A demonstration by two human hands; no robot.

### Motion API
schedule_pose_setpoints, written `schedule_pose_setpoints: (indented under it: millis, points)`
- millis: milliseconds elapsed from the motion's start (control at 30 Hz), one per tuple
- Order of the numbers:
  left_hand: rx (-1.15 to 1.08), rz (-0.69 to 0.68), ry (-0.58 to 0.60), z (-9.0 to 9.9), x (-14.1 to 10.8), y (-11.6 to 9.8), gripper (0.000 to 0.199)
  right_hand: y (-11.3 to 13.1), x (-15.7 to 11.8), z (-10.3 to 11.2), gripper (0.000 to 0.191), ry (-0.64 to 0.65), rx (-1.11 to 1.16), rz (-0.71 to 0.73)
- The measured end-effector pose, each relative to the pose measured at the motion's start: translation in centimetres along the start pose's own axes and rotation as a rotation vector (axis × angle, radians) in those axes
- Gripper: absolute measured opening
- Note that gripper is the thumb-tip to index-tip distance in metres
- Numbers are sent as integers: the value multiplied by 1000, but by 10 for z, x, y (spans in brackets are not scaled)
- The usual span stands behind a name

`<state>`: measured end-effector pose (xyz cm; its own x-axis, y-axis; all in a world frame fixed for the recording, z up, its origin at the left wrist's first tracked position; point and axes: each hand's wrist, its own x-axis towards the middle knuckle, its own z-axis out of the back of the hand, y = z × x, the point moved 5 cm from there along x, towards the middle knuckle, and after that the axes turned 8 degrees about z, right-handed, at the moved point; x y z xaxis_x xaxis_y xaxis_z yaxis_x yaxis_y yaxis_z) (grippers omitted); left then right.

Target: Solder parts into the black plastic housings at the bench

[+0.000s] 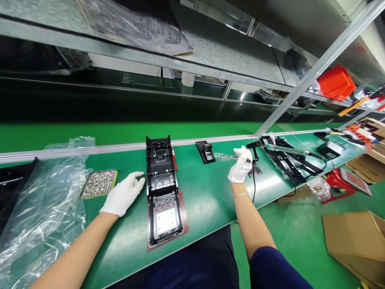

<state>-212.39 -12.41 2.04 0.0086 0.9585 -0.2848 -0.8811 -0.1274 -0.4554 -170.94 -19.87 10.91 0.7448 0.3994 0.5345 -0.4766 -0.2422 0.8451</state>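
A long black plastic housing lies on the green table, its lower end over a red mat. Just left of it my gloved left hand rests with fingers spread, holding nothing. My gloved right hand is closed around a transparent-handled screwdriver, which points left toward a small black part. Beside my left hand sits a square tray of small metal pieces. A second clear tool lies in a black holder to the right.
Clear plastic bags cover the left side. Black strips lie at the right, near a black box. A metal shelf runs above the back edge; its slanted post stands at right. Cardboard boxes and a red stool are beyond the table.
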Motion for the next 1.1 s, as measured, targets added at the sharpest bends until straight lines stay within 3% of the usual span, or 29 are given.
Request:
schedule_pose_setpoints:
  millis: [167,300,500,567,633,733,833,967,1100]
  points:
    - [-6,-6,-14,0,1,1,63,-23,-63,36,54,201,23,-294]
    - [-14,-18,-29,3,-3,-3,64,-29,-109,42,73,357,147,-547]
    - [-35,-9,-48,7,-7,-8,62,-33,-127,45,86,421,211,-681]
    - [-48,-4,-55,7,-7,-8,62,-34,-131,46,85,502,171,-716]
    - [-70,6,-58,7,-7,-7,60,-30,-143,43,84,666,113,-753]
    - [-137,26,-46,6,-9,-7,58,-16,-169,33,79,970,-2,-746]
    - [-279,31,43,3,-16,-10,60,5,-190,18,67,1159,-134,-631]
    - [-474,29,192,-2,-30,-15,70,27,-195,-17,63,1253,-288,-458]
    - [-560,29,205,-2,-41,-16,74,34,-190,-63,58,1317,-382,-355]
